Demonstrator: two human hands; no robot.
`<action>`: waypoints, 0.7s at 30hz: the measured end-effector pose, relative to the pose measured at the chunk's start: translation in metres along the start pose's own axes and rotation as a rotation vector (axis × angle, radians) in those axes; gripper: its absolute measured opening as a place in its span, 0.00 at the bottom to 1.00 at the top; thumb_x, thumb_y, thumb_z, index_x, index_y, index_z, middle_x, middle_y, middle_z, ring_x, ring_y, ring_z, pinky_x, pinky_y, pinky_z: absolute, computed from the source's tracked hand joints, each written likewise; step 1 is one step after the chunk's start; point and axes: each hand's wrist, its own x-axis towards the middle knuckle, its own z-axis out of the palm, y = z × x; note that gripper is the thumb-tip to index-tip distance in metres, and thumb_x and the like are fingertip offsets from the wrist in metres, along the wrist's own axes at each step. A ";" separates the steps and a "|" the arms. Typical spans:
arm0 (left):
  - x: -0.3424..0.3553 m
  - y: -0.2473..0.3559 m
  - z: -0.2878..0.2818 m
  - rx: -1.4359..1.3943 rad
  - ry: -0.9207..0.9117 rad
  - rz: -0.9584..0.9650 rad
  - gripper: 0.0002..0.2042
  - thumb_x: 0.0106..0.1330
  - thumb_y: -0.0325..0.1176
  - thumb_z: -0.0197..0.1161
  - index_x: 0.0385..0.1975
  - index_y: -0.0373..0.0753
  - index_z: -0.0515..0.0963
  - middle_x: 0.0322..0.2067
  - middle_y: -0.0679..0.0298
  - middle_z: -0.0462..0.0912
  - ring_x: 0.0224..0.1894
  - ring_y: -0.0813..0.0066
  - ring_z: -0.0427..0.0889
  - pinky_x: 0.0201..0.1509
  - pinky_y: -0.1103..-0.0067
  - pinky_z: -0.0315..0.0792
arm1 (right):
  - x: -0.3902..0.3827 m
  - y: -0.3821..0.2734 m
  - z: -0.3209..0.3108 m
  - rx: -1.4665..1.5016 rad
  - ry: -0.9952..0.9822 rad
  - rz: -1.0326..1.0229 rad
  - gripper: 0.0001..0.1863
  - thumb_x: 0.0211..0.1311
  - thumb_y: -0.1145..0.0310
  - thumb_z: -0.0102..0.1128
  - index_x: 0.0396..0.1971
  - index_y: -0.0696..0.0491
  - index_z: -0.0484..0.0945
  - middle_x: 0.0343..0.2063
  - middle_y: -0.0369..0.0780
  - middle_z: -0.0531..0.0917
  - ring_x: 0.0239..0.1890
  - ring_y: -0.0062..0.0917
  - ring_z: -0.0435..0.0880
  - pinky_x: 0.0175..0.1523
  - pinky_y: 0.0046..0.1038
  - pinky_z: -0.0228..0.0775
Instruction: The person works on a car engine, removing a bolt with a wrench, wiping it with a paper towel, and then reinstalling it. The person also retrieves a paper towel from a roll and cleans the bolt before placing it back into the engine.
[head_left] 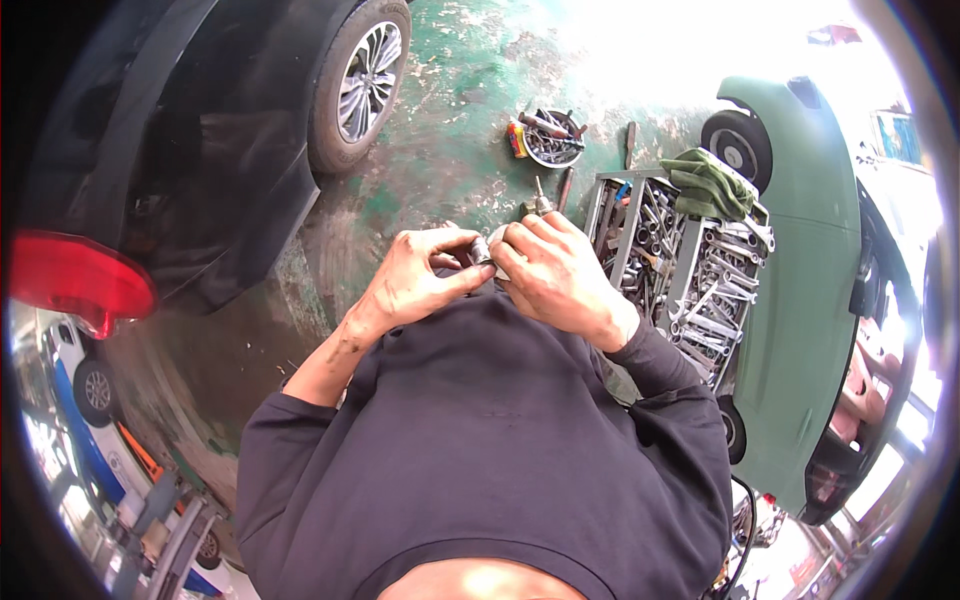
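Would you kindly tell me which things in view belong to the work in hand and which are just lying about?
Seemingly in use:
- small metal part, pinched by the left hand
- right hand, curled close beside it; its grip is mostly hidden

Seemingly lying about:
- bowl of tools on the floor
- wrenches in the toolbox
- green cloth

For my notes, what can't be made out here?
Head view: small metal part in the left hand, partly covered by fingers.
Head view: whatever the right hand may grip, hidden by its own fingers.
Head view: black car, its front end cut off by the top edge.
Head view: individual tools in the round bowl, too small and jumbled.
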 end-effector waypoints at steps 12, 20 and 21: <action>0.089 -0.023 0.005 -0.188 -0.135 -0.278 0.11 0.61 0.30 0.65 0.40 0.29 0.81 0.33 0.64 0.84 0.37 0.80 0.81 0.45 0.83 0.74 | 0.000 0.070 0.027 0.016 -0.025 0.131 0.13 0.46 0.63 0.67 0.26 0.54 0.74 0.24 0.38 0.76 0.28 0.28 0.79 0.35 0.29 0.70; 0.151 0.001 0.034 -0.343 0.058 -0.250 0.13 0.63 0.31 0.64 0.41 0.27 0.80 0.36 0.61 0.83 0.37 0.78 0.81 0.46 0.80 0.76 | 0.004 0.149 0.009 0.182 0.030 0.152 0.11 0.48 0.66 0.65 0.22 0.55 0.72 0.19 0.38 0.73 0.21 0.30 0.78 0.28 0.30 0.72; 0.159 0.005 0.038 -0.363 0.092 -0.273 0.14 0.63 0.32 0.64 0.42 0.27 0.80 0.37 0.61 0.83 0.38 0.77 0.81 0.47 0.80 0.77 | 0.005 0.158 0.008 0.194 0.046 0.142 0.11 0.48 0.67 0.65 0.22 0.55 0.72 0.18 0.38 0.73 0.21 0.30 0.78 0.27 0.30 0.72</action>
